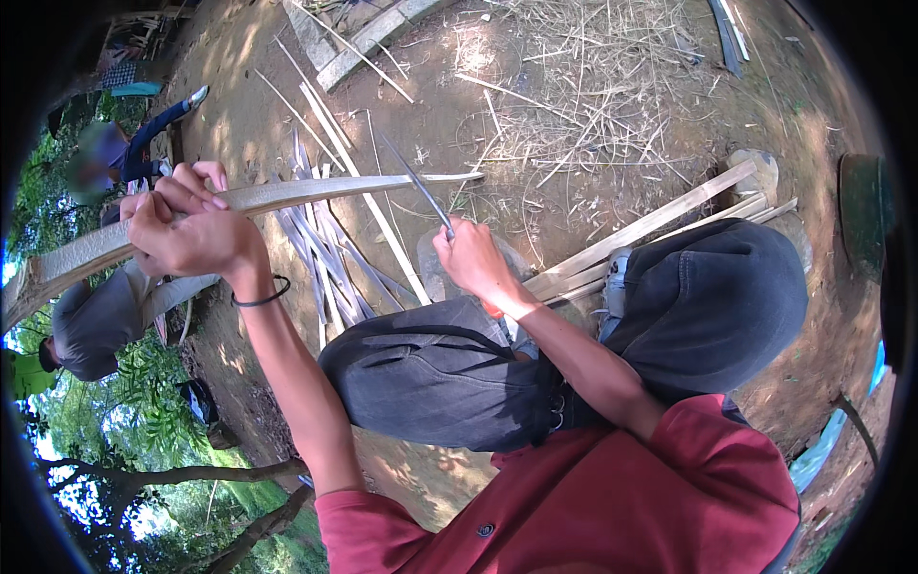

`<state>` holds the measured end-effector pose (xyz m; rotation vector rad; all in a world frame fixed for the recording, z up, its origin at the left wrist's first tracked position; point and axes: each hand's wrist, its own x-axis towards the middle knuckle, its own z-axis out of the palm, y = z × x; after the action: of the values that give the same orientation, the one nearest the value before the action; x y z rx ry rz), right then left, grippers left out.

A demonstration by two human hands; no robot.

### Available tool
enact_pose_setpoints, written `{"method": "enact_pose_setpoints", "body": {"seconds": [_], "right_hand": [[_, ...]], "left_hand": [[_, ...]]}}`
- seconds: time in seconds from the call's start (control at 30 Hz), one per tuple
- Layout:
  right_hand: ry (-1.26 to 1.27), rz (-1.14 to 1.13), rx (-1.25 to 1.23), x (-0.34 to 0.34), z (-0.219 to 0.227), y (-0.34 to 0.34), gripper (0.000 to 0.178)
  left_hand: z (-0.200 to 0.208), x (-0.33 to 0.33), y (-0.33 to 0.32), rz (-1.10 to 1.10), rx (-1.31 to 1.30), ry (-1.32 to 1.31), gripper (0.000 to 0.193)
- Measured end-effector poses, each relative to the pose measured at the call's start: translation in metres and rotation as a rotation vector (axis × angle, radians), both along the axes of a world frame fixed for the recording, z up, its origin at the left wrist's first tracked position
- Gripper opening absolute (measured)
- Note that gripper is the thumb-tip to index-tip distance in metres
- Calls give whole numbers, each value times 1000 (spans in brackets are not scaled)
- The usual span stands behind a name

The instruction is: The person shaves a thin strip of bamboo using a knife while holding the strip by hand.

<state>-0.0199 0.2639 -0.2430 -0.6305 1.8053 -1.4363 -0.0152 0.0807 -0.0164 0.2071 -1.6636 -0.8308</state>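
A long split bamboo strip, pale on its upper face, runs from the left edge to a thin tip in front of me. My left hand is closed round its thicker part, palm side and curled fingers showing. My right hand grips a knife, its narrow dark blade pointing up and left. The blade crosses the strip close to the thin tip; whether it cuts into the wood I cannot tell. An orange bit, apparently the handle's end, shows below my right wrist.
Thin split strips lie in a pile beyond my left knee. Longer bamboo pieces rest by my right foot, near a stone. Shavings litter the dirt ahead. Two other people are at the left, and a concrete edge lies at the top.
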Motion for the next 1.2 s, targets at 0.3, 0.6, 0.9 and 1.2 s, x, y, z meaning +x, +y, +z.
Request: {"method": "enact_pose_setpoints", "body": {"seconds": [0.3,0.6,0.9,1.2], "right_hand": [[-49,73,62,7,-4,4,25],[27,59,-80,0,50,2,20],[16,12,6,13,-6,0,22],[-73,92,71,19,5,1,25]], "left_hand": [[-1,15,-2,10,14,-115,22],[-5,18,-8,-34,3,-134,21],[3,16,3,99,139,-32,22],[0,7,21,24,102,-73,18]]}}
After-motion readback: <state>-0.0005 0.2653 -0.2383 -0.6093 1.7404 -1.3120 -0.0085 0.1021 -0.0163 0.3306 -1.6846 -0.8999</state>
